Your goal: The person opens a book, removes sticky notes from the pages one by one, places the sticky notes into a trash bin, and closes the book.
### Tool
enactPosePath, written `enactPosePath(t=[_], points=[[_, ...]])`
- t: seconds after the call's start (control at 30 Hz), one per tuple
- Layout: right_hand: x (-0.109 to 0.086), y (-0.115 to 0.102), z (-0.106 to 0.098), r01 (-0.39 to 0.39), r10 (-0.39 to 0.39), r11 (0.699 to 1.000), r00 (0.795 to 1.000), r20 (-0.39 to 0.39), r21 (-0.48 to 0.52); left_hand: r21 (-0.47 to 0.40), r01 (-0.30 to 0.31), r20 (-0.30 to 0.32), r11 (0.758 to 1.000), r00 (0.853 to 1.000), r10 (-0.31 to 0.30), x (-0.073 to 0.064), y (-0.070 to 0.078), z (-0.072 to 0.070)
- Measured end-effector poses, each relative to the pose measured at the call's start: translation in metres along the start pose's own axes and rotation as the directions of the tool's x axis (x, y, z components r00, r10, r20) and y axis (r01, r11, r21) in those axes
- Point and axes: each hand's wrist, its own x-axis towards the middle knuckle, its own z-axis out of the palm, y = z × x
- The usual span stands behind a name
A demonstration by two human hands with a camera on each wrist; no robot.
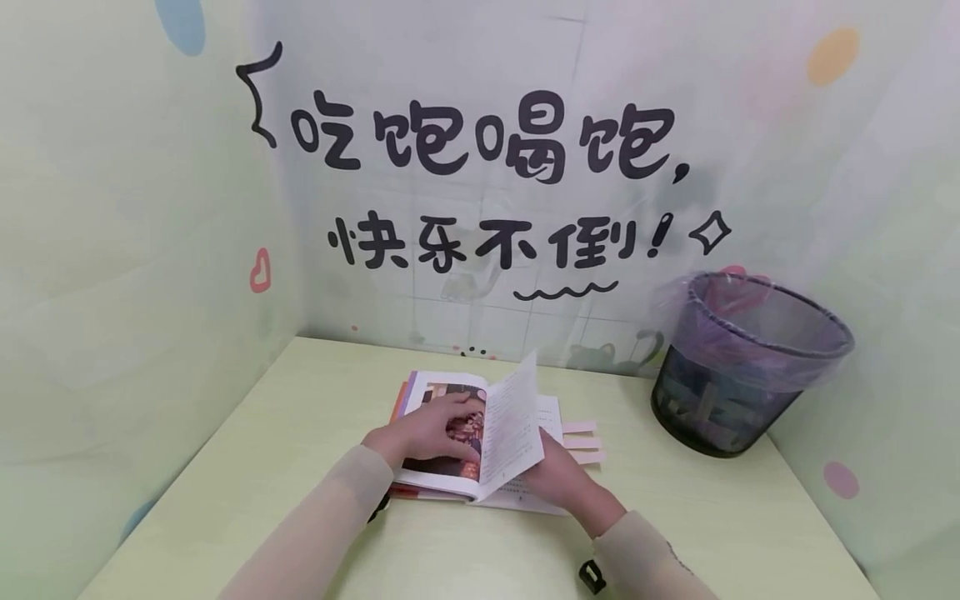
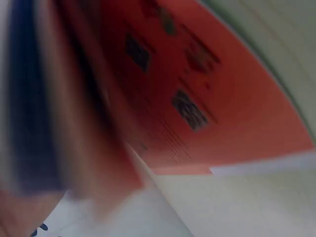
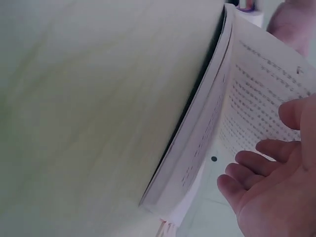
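The book (image 1: 442, 470) is lying open, its leaf (image 1: 513, 433) standing half-turned, the left hand (image 1: 435, 429) resting spread-fingered at nine o'clock, the right hand (image 1: 561, 475) backing it with relaxed fingers at four.

An open, pink-tabbed book (image 1: 504, 446) is lying on the bench (image 1: 450, 550), its picture page (image 1: 467, 432) spreading beneath the left fingers (image 1: 448, 408), a printed leaf (image 1: 517, 421) standing tilted beside the right fingers (image 3: 254, 164).

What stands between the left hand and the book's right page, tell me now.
The raised page, standing up from the middle of the book: the left hand is over the picture on one side, the right page on the other. The right hand also covers part of the right page.
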Motion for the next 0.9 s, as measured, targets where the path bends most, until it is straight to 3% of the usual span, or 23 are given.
enactPosePath(t=[0.27, 0.6, 0.9], points=[[0.007, -0.008, 0.012, 0.004, 0.006, 0.991, 0.997, 0.080, -0.130, 0.100, 0.001, -0.134, 0.995, 0.991, 0.012, -0.016, -0.026, -0.021], [0.003, -0.018, 0.027, 0.048, 0.003, 0.971, 0.978, 0.208, -0.236, 0.083, 0.068, -0.156, 0.994, 0.986, -0.055, -0.028, -0.065, -0.029], [0.003, -0.026, 0.032, 0.010, 0.067, 0.955, 0.966, 0.248, -0.296, 0.032, 0.120, -0.170, 0.992, 0.979, -0.112, -0.034, -0.077, -0.033]])
